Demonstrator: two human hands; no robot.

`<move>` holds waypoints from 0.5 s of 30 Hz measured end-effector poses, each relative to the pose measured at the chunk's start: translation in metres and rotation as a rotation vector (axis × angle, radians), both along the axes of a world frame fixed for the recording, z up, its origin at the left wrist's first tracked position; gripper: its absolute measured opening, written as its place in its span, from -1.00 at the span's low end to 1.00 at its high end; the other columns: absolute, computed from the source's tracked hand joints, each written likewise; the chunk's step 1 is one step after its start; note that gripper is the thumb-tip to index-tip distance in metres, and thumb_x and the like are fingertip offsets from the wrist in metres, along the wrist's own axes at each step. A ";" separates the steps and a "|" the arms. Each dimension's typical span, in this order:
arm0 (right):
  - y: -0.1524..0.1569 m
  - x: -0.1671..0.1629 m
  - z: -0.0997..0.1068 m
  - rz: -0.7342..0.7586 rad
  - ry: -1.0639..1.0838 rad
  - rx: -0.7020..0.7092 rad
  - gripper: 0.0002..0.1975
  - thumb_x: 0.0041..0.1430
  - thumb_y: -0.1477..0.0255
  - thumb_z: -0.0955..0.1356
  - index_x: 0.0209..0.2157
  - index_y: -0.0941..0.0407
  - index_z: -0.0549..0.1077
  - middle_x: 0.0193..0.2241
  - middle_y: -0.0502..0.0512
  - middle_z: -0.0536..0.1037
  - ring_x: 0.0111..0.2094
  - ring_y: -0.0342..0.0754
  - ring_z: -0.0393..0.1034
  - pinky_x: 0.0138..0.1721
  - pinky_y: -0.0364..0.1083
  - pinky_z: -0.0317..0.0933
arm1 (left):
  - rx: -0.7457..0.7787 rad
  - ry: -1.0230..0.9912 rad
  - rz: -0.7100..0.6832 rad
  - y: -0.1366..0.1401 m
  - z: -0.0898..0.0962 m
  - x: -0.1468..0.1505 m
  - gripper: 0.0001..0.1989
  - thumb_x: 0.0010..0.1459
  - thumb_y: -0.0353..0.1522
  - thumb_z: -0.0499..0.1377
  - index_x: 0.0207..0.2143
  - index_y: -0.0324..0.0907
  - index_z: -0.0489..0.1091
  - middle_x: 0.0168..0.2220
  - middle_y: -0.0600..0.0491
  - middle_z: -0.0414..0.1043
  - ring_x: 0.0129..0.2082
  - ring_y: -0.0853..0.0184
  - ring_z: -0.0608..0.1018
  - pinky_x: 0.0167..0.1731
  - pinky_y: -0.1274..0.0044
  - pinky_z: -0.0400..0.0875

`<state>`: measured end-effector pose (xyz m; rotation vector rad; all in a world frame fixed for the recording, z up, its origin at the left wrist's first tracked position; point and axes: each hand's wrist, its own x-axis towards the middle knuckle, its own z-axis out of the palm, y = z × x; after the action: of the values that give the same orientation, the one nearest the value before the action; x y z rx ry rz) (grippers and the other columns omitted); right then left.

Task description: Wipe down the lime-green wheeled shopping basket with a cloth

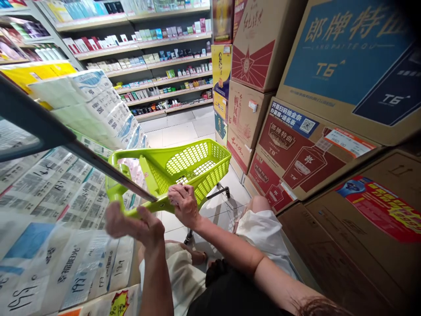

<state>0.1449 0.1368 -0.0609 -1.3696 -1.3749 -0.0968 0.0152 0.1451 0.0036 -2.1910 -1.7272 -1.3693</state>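
Lime-green shopping cart point(161, 164) mid-aisle, centre of the dial. Left hand point(144, 226), 7 o'clock, and right hand point(184, 199), 6:30, both curled tight on its near rim, spaced apart, probably for steadiness. Liquor cartons point(272, 145), 3 o'clock; plastic-wrapped tissue packs point(98, 109), 10. Carton prints and price labels point(350, 141) face aisleward, presumably for reading.

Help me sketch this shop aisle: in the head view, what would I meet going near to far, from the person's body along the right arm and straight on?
Black top → right forearm → right hand → green shopping cart → tiled floor beyond it → stocked shelves.
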 end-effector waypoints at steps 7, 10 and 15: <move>0.019 -0.002 -0.043 -0.424 0.439 -0.007 -0.53 0.07 0.70 0.22 0.00 0.13 0.44 0.06 0.27 0.34 0.11 0.07 0.24 0.17 0.10 0.23 | -0.015 0.142 0.088 0.026 0.004 0.006 -0.63 0.30 -0.14 -0.08 -0.34 -0.17 0.36 -0.42 -0.10 0.42 -0.21 0.08 0.46 0.15 0.10 0.06; 0.014 -0.040 -0.051 -0.363 0.419 -0.005 -0.51 0.10 0.66 0.24 0.08 0.14 0.37 0.09 0.31 0.30 0.14 0.08 0.27 0.19 0.10 0.24 | 0.013 0.137 0.133 0.022 0.002 0.012 -0.65 0.32 -0.17 -0.09 -0.36 -0.16 0.34 -0.43 -0.09 0.41 -0.23 0.08 0.44 0.11 0.12 0.09; 0.007 -0.045 -0.062 -0.226 0.179 0.046 -0.58 0.15 0.65 0.24 0.01 0.07 0.43 0.05 0.21 0.41 0.12 0.07 0.28 0.21 0.12 0.20 | 0.020 0.153 0.112 0.017 0.000 0.013 -0.69 0.33 -0.19 -0.07 -0.33 -0.15 0.34 -0.40 -0.07 0.42 -0.21 0.09 0.45 0.11 0.14 0.08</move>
<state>0.0995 0.1440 -0.1229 -1.4541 -1.0610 -0.1509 0.0281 0.1617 0.0032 -2.0922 -1.7439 -1.1575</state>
